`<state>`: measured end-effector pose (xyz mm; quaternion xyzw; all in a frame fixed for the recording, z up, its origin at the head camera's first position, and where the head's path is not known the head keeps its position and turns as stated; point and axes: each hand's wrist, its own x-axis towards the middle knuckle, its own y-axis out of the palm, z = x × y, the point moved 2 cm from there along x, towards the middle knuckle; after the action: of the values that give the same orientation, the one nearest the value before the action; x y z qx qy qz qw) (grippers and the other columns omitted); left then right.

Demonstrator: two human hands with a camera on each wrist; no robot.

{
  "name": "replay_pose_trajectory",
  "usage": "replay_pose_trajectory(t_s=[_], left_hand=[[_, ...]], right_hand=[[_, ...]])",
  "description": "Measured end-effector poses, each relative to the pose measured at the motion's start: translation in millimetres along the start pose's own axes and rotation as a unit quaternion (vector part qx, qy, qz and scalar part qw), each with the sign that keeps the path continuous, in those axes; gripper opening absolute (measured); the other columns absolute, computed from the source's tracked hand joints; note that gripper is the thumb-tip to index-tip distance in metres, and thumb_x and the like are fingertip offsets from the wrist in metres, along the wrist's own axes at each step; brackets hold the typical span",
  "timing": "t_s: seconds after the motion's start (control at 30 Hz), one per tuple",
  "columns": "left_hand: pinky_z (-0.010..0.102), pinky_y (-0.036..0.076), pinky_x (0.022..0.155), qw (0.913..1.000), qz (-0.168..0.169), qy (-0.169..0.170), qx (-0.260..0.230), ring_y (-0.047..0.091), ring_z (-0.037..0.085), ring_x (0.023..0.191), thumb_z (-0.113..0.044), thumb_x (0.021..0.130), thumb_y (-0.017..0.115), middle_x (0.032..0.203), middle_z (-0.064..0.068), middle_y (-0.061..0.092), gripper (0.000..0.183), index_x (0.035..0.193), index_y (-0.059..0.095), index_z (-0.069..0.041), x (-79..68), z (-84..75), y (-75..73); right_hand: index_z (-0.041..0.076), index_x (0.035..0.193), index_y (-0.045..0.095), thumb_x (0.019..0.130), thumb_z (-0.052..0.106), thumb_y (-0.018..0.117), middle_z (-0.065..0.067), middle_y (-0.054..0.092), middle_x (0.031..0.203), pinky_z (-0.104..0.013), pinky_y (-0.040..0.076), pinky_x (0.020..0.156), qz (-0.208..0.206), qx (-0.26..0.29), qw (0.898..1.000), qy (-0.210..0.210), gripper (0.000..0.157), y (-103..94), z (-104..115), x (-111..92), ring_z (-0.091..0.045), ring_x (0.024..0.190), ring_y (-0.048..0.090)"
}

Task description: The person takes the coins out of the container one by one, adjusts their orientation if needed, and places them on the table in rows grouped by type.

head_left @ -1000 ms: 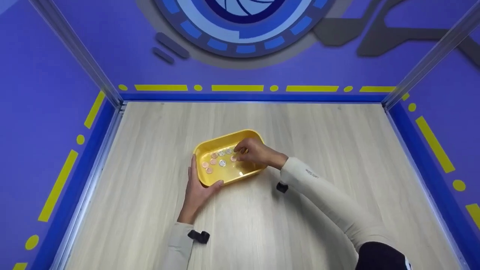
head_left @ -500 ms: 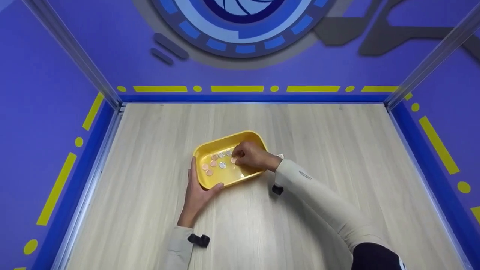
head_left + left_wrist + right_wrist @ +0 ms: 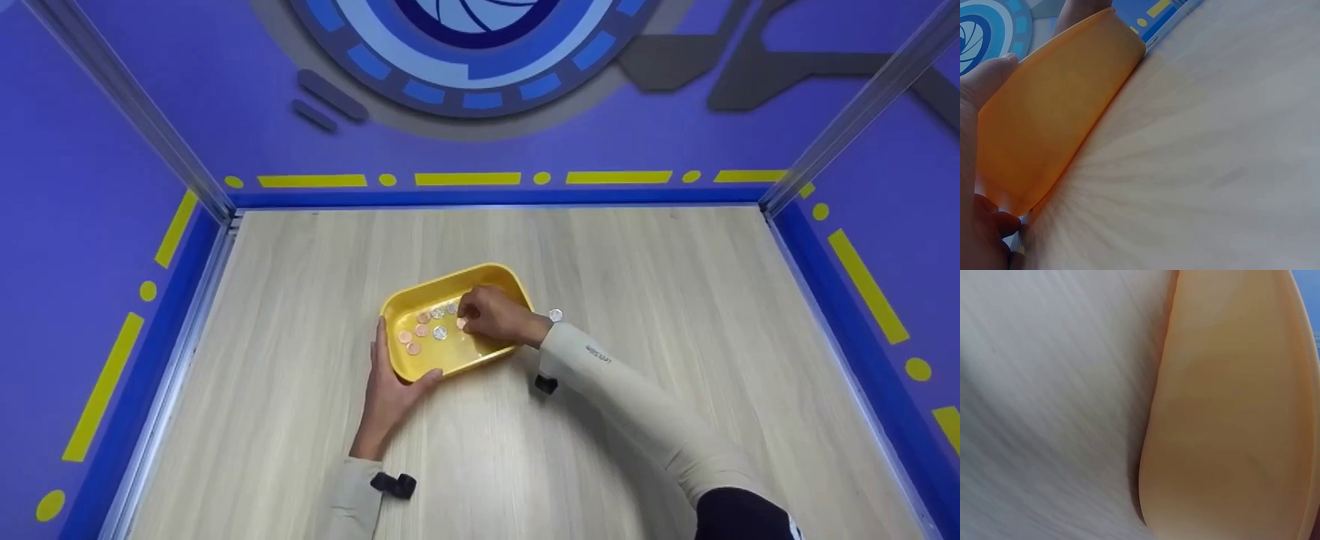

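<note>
A yellow plastic tub (image 3: 409,367) sits at the middle of the table, tilted slightly in the head view. My left hand (image 3: 391,401) grips its left end, thumb over the near rim and fingers along the outer side. Inside the tub, my right hand (image 3: 495,311) has curled fingers and pinches at a copper coin (image 3: 460,323), which the fingertips partly cover. Several more copper coins (image 3: 414,349) and silver coins (image 3: 440,332) lie flat on the tub floor to the left. The right wrist view shows only the tub's outer wall (image 3: 1230,410) and the table.
One silver coin (image 3: 556,315) lies on the wooden table (image 3: 637,277), right of the tub beside my right wrist. Blue panels (image 3: 480,150) with yellow marks enclose the table at the back and both sides.
My right wrist has shifted a little left, uncovering the silver coin on the table. The right fingers have closed in over the copper coin. My left hand keeps its grip on the tub.
</note>
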<state>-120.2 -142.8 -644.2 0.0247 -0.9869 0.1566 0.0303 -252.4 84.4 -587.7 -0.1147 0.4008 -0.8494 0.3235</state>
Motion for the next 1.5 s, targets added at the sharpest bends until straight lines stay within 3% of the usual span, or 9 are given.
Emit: replay_pose_trajectory(t_s=[0.23,0.47,0.7,0.93,1.17,1.5], left_hand=[[0.050,0.033,0.125,0.9998,0.007,-0.007,-0.015,0.044,0.031,0.150,-0.038,0.084,0.097,0.171,0.017,0.029,0.135,0.179,0.002,-0.023,-1.2,-0.7,2.1],[0.051,0.035,0.122,0.9999,0.002,-0.007,-0.008,0.049,0.032,0.143,-0.037,0.084,0.096,0.162,0.018,0.037,0.134,0.179,0.003,-0.022,-0.5,0.3,-0.4],[0.052,0.036,0.122,1.0000,-0.001,-0.003,-0.005,0.049,0.032,0.144,-0.036,0.084,0.095,0.163,0.018,0.036,0.132,0.179,0.004,-0.021,0.7,0.1,0.4],[0.055,0.031,0.125,0.9999,-0.003,0.017,0.003,0.042,0.036,0.153,-0.036,0.085,0.094,0.174,0.021,0.028,0.131,0.179,0.004,-0.015,0.2,-0.9,0.2],[0.056,0.036,0.122,0.9999,-0.005,0.014,0.002,0.050,0.035,0.143,-0.036,0.085,0.095,0.162,0.022,0.038,0.132,0.179,0.004,-0.018,-0.1,-0.7,-0.4],[0.056,0.029,0.127,0.9998,-0.001,0.015,-0.010,0.040,0.036,0.155,-0.036,0.086,0.094,0.175,0.019,0.026,0.131,0.179,0.003,-0.018,0.5,-0.4,0.9]], right_hand=[[0.001,0.108,0.075,0.099,0.004,0.079,-0.006,0.070,0.093,-0.032,0.049,0.077,0.008,-0.006,1.000,0.027,0.010,0.8,3.3,-2.9,-0.016,0.084,0.058],[0.005,0.103,0.074,0.099,0.007,0.079,-0.002,0.071,0.089,-0.031,0.049,0.072,-0.017,-0.029,0.999,0.028,0.007,1.9,5.5,-3.5,-0.014,0.080,0.060],[0.000,0.103,0.076,0.095,0.002,0.081,-0.006,0.075,0.091,-0.026,0.049,0.066,-0.020,0.035,0.998,0.041,0.010,-0.8,11.4,-3.7,-0.014,0.078,0.062],[-0.001,0.102,0.073,0.098,0.002,0.080,-0.007,0.074,0.088,-0.024,0.049,0.064,-0.034,0.058,0.997,0.035,0.009,-9.4,10.8,-8.9,-0.010,0.073,0.061],[-0.001,0.099,0.071,0.096,-0.004,0.076,-0.009,0.074,0.086,-0.023,0.049,0.065,-0.043,0.090,0.995,0.015,0.006,-23.7,10.0,-16.3,-0.010,0.073,0.062],[0.004,0.097,0.074,0.097,0.003,0.080,-0.002,0.073,0.084,-0.025,0.049,0.068,-0.073,0.116,0.990,0.024,0.006,-35.6,10.1,-36.0,-0.010,0.074,0.061]])
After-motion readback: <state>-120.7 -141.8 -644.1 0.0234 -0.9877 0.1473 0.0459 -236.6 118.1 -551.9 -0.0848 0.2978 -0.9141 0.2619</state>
